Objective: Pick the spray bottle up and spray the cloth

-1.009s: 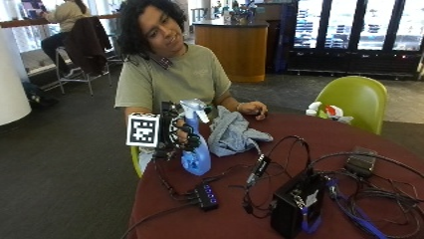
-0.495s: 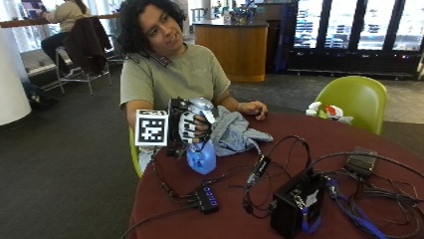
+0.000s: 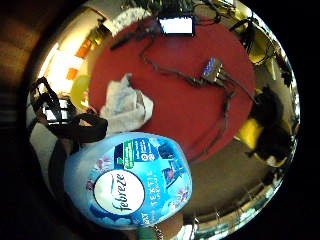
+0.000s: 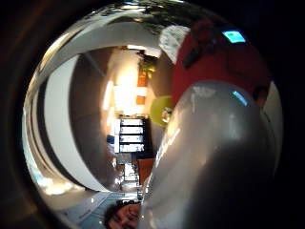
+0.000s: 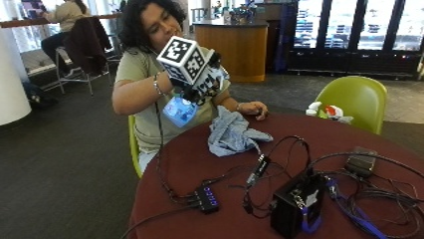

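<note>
Hidden: right hand [image 5: 199,79] is mostly covered in the outside view, so only dark glove shows around the top of the spray bottle [image 5: 180,110]; the bottle's nozzle and trigger cannot be made out there.
Cut off: far edge of the table [image 5: 371,144] runs out of the outside view; in the thumb side palm view a pale rounded surface close to the palm fills much of the picture and cannot be named for sure.
Fingers: curled round the upper part of the spray bottle, grasping it; which finger sits on the trigger cannot be told.
Spray bottle: lifted clear of the table, held in front of the person's chest, above and to the person's side of the cloth, tilted with its base hanging down.
Bottle contents: body is light blue and looks translucent; liquid level cannot be told.
Label: little finger side palm view shows the bottle [image 3: 127,186] close to the palm with "febreze" in a white oval and "TEXTILE" beside it; smaller print is unreadable.
Cloth: pale blue-grey cloth [image 5: 232,133] lies crumpled on the red table near the person's edge; seen past the bottle in the little finger side palm view [image 3: 125,105].
Bare hand: other hand [image 5: 254,109] rests on the table just beside the cloth, on the side towards the green chair [image 5: 354,99].
Farther from the cloth: black box [image 5: 295,204], small hub with blue lights [image 5: 205,198] and tangled cables on the table.
</note>
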The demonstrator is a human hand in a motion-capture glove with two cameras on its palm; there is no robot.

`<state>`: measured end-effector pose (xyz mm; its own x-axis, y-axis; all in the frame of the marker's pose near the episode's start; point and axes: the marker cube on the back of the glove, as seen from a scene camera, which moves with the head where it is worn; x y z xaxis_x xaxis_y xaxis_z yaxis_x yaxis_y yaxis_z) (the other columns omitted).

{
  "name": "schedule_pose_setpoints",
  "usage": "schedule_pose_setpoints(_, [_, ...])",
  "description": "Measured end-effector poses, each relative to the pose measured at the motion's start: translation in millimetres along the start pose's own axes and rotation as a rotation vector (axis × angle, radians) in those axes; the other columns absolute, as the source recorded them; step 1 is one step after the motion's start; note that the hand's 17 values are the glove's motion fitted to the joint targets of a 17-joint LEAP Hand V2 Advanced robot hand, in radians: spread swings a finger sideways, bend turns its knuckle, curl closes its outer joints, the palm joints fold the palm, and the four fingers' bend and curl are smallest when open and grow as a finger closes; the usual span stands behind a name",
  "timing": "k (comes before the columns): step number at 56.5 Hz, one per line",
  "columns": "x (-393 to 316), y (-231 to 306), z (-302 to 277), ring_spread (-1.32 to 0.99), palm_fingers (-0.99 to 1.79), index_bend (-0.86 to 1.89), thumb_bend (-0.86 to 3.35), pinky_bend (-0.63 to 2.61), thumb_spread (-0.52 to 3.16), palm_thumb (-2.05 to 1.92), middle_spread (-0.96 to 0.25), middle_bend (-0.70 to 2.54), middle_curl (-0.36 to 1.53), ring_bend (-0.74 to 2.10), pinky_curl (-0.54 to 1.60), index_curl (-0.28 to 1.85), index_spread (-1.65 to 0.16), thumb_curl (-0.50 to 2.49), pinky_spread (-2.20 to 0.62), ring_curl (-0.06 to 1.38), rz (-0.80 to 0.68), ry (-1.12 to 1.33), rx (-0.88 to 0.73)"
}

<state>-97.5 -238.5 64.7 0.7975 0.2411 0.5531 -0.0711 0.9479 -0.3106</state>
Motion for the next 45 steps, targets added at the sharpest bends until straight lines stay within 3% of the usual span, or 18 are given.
schedule_pose_setpoints(15, [-19.0, -20.7, 60.2, -0.16, 1.38, 0.43, -0.03, 0.45, 0.28, 1.00, -0.16, 0.69, 0.57, 0.74, 0.45, 0.55, -0.24, 0.75, -0.27, 0.50, 0.205, 0.332, -0.440])
schedule_pose_setpoints(32, [2.2, -47.6, 137.9, -0.17, 1.37, 0.41, -0.02, 0.46, 0.29, 1.00, -0.15, 0.70, 0.57, 0.75, 0.45, 0.58, -0.24, 0.78, -0.27, 0.50, 0.418, 0.629, -0.697])
schedule_pose_setpoints(45, [18.7, -56.5, 175.0, -0.17, 1.37, 0.40, -0.02, 0.45, 0.30, 0.99, -0.15, 0.70, 0.57, 0.75, 0.45, 0.59, -0.25, 0.80, -0.27, 0.50, 0.503, 0.725, -0.795])
